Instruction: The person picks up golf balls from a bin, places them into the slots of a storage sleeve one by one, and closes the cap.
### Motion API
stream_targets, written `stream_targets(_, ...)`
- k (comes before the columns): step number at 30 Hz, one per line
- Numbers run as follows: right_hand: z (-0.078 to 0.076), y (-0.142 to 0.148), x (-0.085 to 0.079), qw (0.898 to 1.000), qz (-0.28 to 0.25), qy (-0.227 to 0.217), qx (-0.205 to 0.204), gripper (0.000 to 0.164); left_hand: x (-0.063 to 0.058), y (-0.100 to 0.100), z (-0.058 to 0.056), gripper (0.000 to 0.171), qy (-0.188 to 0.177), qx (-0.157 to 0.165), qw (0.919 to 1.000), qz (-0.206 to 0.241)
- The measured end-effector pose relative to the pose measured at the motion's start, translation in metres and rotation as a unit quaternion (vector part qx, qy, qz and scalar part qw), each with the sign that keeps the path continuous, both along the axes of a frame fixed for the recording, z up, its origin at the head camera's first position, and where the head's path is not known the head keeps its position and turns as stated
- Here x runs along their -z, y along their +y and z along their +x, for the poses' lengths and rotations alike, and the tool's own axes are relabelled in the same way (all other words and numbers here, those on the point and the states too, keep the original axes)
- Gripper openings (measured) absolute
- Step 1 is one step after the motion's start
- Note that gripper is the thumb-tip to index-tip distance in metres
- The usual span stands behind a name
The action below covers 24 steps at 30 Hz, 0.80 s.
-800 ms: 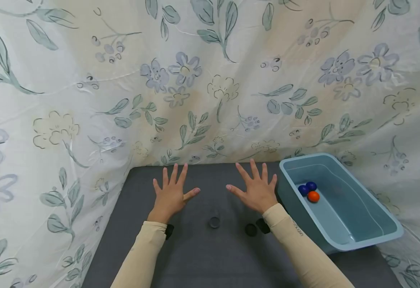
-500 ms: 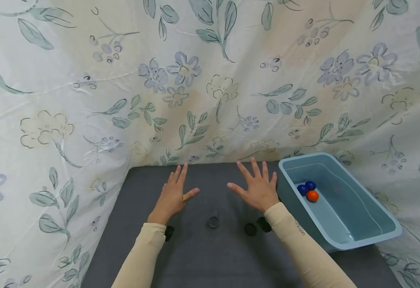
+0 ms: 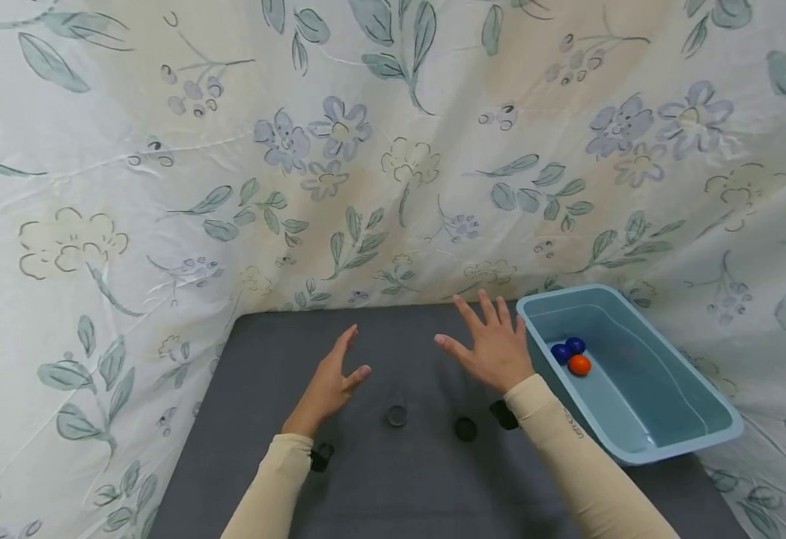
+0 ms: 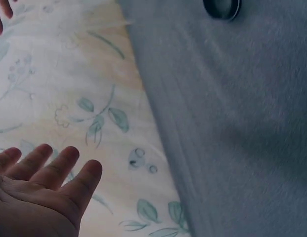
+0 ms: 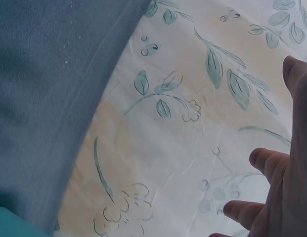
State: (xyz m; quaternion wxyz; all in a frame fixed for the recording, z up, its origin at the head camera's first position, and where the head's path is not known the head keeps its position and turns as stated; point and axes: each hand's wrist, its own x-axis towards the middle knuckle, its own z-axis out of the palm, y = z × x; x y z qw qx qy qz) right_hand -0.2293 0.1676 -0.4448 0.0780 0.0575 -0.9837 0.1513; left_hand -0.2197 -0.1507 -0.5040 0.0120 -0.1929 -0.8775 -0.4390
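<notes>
My left hand (image 3: 326,388) hovers over the dark grey table, turned on its edge, its fingers extended and holding nothing. In the left wrist view its fingers (image 4: 84,185) are straight. To the right, my right hand (image 3: 495,350) is raised palm down with fingers spread, close to the blue bin's left side; its fingers (image 5: 264,160) show at the right of the right wrist view. Between the forearms lie a small round clear container (image 3: 396,416) and a flat black disc (image 3: 465,429). A dark-rimmed round piece (image 4: 235,12) appears at the top of the left wrist view.
A light blue plastic bin (image 3: 686,449) stands at the table's right. Inside lie two dark blue balls (image 3: 575,345) and an orange ball (image 3: 579,365). Floral cloth (image 3: 339,247) hangs behind and along the left of the table (image 3: 285,344). Black wrist cameras (image 3: 504,414) sit under both wrists.
My left hand has turned from palm down with spread fingers onto its edge and come slightly nearer. The right hand has shifted slightly right and up. The head view has moved a little.
</notes>
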Motion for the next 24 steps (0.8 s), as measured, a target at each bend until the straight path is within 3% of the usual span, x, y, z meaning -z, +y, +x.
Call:
stream_targets(5, 0.002, 0.009, -0.010, 1.000, -0.004, -0.011, 0.001, 0.091, 0.007, 0.010, 0.004, 0.092, -0.043, 0.008, 0.9988, 0.024)
stream_targets(11, 0.003, 0.026, -0.023, 1.000, -0.002, -0.022, 0.008, 0.090, 0.021, 0.025, 0.008, 0.096, -0.075, 0.021, 0.9965, 0.029)
stream_targets(20, -0.005, 0.053, -0.031, 1.000, 0.004, -0.016, 0.012, 0.091, 0.034, 0.045, 0.005, 0.098, -0.090, 0.022, 0.9954, 0.023)
stream_targets(24, -0.007, 0.067, -0.032, 1.000, 0.007, -0.014, 0.010, 0.091, 0.036, 0.054, 0.004, 0.088, -0.086, 0.023, 0.9960, 0.008)
